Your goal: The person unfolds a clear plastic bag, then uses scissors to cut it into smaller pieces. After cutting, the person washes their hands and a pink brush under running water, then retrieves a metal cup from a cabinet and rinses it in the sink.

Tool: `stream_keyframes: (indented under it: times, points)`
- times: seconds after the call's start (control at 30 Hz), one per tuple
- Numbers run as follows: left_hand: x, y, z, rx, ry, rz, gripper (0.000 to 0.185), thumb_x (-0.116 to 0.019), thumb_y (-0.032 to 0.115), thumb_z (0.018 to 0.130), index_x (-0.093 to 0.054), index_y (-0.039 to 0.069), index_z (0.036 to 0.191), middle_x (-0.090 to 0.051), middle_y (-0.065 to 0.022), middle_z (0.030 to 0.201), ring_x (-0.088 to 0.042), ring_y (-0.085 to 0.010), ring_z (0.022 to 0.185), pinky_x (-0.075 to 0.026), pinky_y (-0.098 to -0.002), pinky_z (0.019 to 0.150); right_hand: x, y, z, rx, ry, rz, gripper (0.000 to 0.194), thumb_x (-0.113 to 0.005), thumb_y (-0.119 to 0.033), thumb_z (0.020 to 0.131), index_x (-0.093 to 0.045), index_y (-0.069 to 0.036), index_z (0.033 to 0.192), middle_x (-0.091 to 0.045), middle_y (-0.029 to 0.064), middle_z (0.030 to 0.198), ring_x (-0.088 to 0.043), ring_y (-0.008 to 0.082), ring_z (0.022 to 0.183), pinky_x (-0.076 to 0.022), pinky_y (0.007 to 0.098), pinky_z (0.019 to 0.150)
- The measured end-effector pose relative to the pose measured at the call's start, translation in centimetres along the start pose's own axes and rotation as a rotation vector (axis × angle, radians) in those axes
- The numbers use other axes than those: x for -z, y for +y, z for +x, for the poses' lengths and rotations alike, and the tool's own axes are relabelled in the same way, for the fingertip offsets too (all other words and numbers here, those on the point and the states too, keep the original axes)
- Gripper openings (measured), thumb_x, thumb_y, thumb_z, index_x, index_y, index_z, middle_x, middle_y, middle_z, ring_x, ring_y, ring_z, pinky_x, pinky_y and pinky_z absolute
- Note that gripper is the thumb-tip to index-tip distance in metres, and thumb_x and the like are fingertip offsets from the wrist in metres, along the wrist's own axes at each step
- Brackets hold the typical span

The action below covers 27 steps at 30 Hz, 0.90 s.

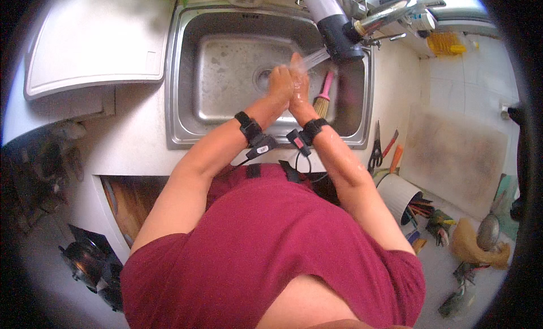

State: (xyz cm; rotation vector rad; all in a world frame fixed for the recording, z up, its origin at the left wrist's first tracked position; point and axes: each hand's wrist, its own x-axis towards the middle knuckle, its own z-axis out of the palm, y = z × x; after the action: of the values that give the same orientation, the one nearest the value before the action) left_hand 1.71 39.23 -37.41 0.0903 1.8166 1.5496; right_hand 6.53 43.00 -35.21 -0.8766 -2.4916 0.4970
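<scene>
Over the stainless steel sink (229, 91), my left hand (280, 83) presses against my right hand (300, 80), near the drain (264, 78). Water streams from the black faucet head (341, 38) onto my right hand, which is wet. The fingers of my left hand are curled against the right palm or wrist; whether anything small lies between the hands cannot be told. A brush with a pink handle (326, 85) and pale bristles lies in the sink, just right of my right hand and not held. Black straps with small devices circle both wrists.
A white lid or board (99, 40) covers the counter to the left. Scissors (376, 148), a red-handled tool (390, 143) and an orange handle (396, 158) are right of the sink, by a white ribbed container (394, 195) on its side. A yellow bottle (445, 44) stands at the upper right.
</scene>
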Motion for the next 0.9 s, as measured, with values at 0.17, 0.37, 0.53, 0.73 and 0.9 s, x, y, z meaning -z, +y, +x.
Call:
stream_keyframes:
  times: [0.17, 0.37, 0.53, 0.73, 0.9]
  points:
    - [0.7, 3.1, 2.0, 0.252, -0.449, -0.565, 0.045, -0.044, 0.043, 0.101, -0.063, 0.003, 0.104, -0.065, -0.0119, 0.096, -0.061, -0.0249, 0.090, -0.051, -0.0422, 0.079, 1.0, -1.8, 1.4, -0.424, -0.029, 0.864, 0.035, -0.050, -0.027, 0.098, -0.051, -0.002, 0.122, -0.064, 0.0189, 0.104, -0.063, 0.0342, 0.097, -0.0518, 0.0422, 0.084]
    - [-1.2, 5.4, 0.4, 0.368, -0.328, -1.174, 0.049, -0.042, 0.050, 0.100, -0.057, 0.004, 0.108, -0.062, -0.0104, 0.082, -0.060, -0.0247, 0.071, -0.053, -0.0392, 0.068, 4.5, -4.4, 0.4, -0.899, -0.337, 2.018, 0.050, -0.057, -0.038, 0.092, -0.049, -0.002, 0.126, -0.058, 0.0187, 0.110, -0.059, 0.0307, 0.093, -0.0500, 0.0451, 0.087]
    - [-0.9, 5.1, -0.4, 0.311, -0.482, -1.005, 0.053, -0.040, 0.053, 0.100, -0.058, 0.003, 0.103, -0.063, -0.0115, 0.079, -0.060, -0.0245, 0.063, -0.052, -0.0373, 0.059, 4.4, -5.0, -1.0, -0.993, -0.413, 2.030, 0.063, -0.059, -0.061, 0.082, -0.054, -0.006, 0.114, -0.058, 0.0124, 0.096, -0.058, 0.0279, 0.082, -0.0496, 0.0432, 0.079]
    - [-0.8, 3.4, 1.1, -0.434, -0.198, -0.116, 0.036, -0.051, 0.041, 0.097, -0.060, 0.007, 0.092, -0.064, -0.0093, 0.078, -0.063, -0.0232, 0.064, -0.052, -0.0336, 0.056, 2.2, -4.1, 0.4, -1.156, -0.178, 1.929, 0.041, -0.057, -0.049, 0.089, -0.061, -0.012, 0.105, -0.062, 0.0083, 0.088, -0.060, 0.0268, 0.079, -0.0513, 0.0445, 0.074]
    - [-0.9, 1.9, 1.0, -0.359, -0.118, 0.034, 0.024, -0.054, 0.029, 0.095, -0.062, 0.007, 0.093, -0.066, -0.0088, 0.086, -0.064, -0.0235, 0.070, -0.052, -0.0339, 0.059, 1.7, -2.2, 1.6, -1.045, -0.149, 1.561, 0.029, -0.066, -0.032, 0.087, -0.063, -0.007, 0.101, -0.066, 0.0099, 0.090, -0.064, 0.0265, 0.083, -0.0534, 0.0415, 0.076]
